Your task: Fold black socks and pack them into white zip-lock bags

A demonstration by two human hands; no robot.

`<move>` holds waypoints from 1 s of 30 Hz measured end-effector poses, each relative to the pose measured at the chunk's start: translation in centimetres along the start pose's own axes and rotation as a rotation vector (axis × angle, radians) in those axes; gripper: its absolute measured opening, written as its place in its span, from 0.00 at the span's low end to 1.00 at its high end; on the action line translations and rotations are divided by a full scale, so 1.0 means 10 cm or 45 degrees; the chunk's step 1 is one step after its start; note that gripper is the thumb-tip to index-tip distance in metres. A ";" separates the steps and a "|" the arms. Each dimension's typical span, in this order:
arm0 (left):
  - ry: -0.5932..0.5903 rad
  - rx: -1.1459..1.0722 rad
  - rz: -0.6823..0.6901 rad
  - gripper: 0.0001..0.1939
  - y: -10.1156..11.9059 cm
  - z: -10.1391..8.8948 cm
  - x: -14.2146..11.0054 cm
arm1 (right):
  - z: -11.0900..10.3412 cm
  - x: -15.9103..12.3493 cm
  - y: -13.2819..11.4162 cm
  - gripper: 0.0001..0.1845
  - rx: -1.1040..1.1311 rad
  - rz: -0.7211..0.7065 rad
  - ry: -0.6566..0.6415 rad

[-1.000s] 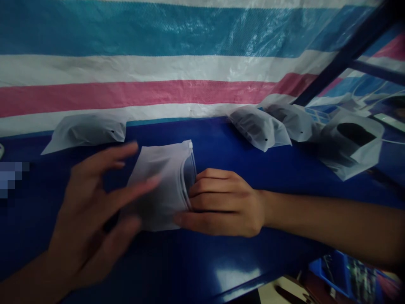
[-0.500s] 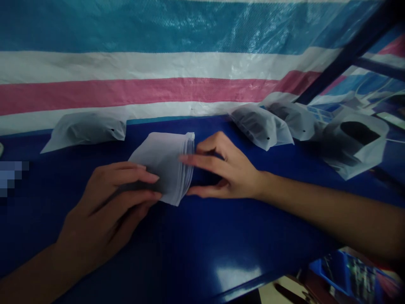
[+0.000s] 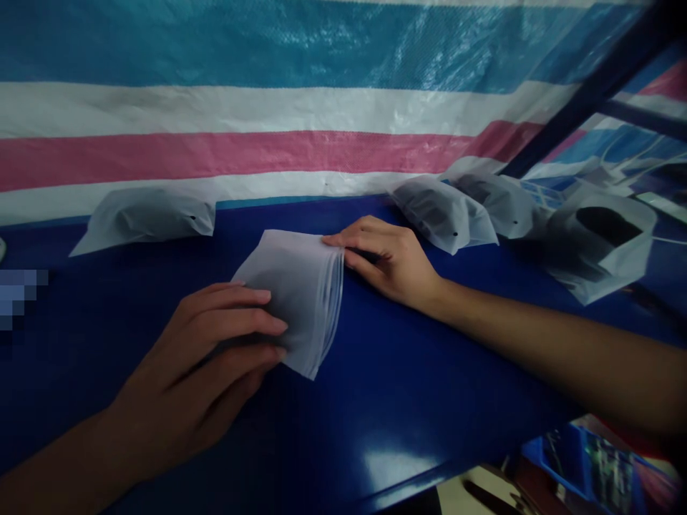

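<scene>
The frosted zip bag is milky and translucent, smooth over its front, with a darker patch showing dimly through beside the left fingertips. Parallel seal ridges run down its right end, bowing outward below the right fingers, and its lowest corner points down just right of the left fingertips. The left hand grasps the bag's lower left, fingers spread across the front, thumb mostly hidden below. The right hand pinches the upper corner of the ridged end between index finger and thumb.

Half a second ago the right fingers were split along that end, index on the front and thumb lower down, with a pale slider visible at the corner; now the fingertips cover that corner. The bag and left fingers have shifted slightly rightward.
</scene>
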State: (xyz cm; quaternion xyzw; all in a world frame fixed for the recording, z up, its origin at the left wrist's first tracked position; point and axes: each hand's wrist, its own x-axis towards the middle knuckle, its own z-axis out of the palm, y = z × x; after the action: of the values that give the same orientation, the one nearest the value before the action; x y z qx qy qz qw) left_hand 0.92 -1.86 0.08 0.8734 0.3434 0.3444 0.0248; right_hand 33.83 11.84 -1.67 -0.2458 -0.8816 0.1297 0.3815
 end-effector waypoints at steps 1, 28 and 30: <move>0.026 0.021 -0.013 0.19 -0.01 0.00 0.02 | 0.00 0.01 0.00 0.15 -0.012 -0.007 0.006; -0.287 -0.146 0.102 0.56 -0.13 -0.01 0.09 | 0.04 -0.08 -0.84 0.16 0.892 0.327 0.076; -0.258 -0.057 0.190 0.54 -0.05 0.06 0.10 | 0.05 -0.07 -0.89 0.13 1.246 0.450 -0.088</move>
State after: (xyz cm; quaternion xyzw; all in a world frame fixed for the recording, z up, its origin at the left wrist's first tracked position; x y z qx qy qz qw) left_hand 1.49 -0.71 0.12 0.9261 0.2655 0.2626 0.0531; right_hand 30.94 3.95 1.25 -0.1794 -0.6750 0.5971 0.3946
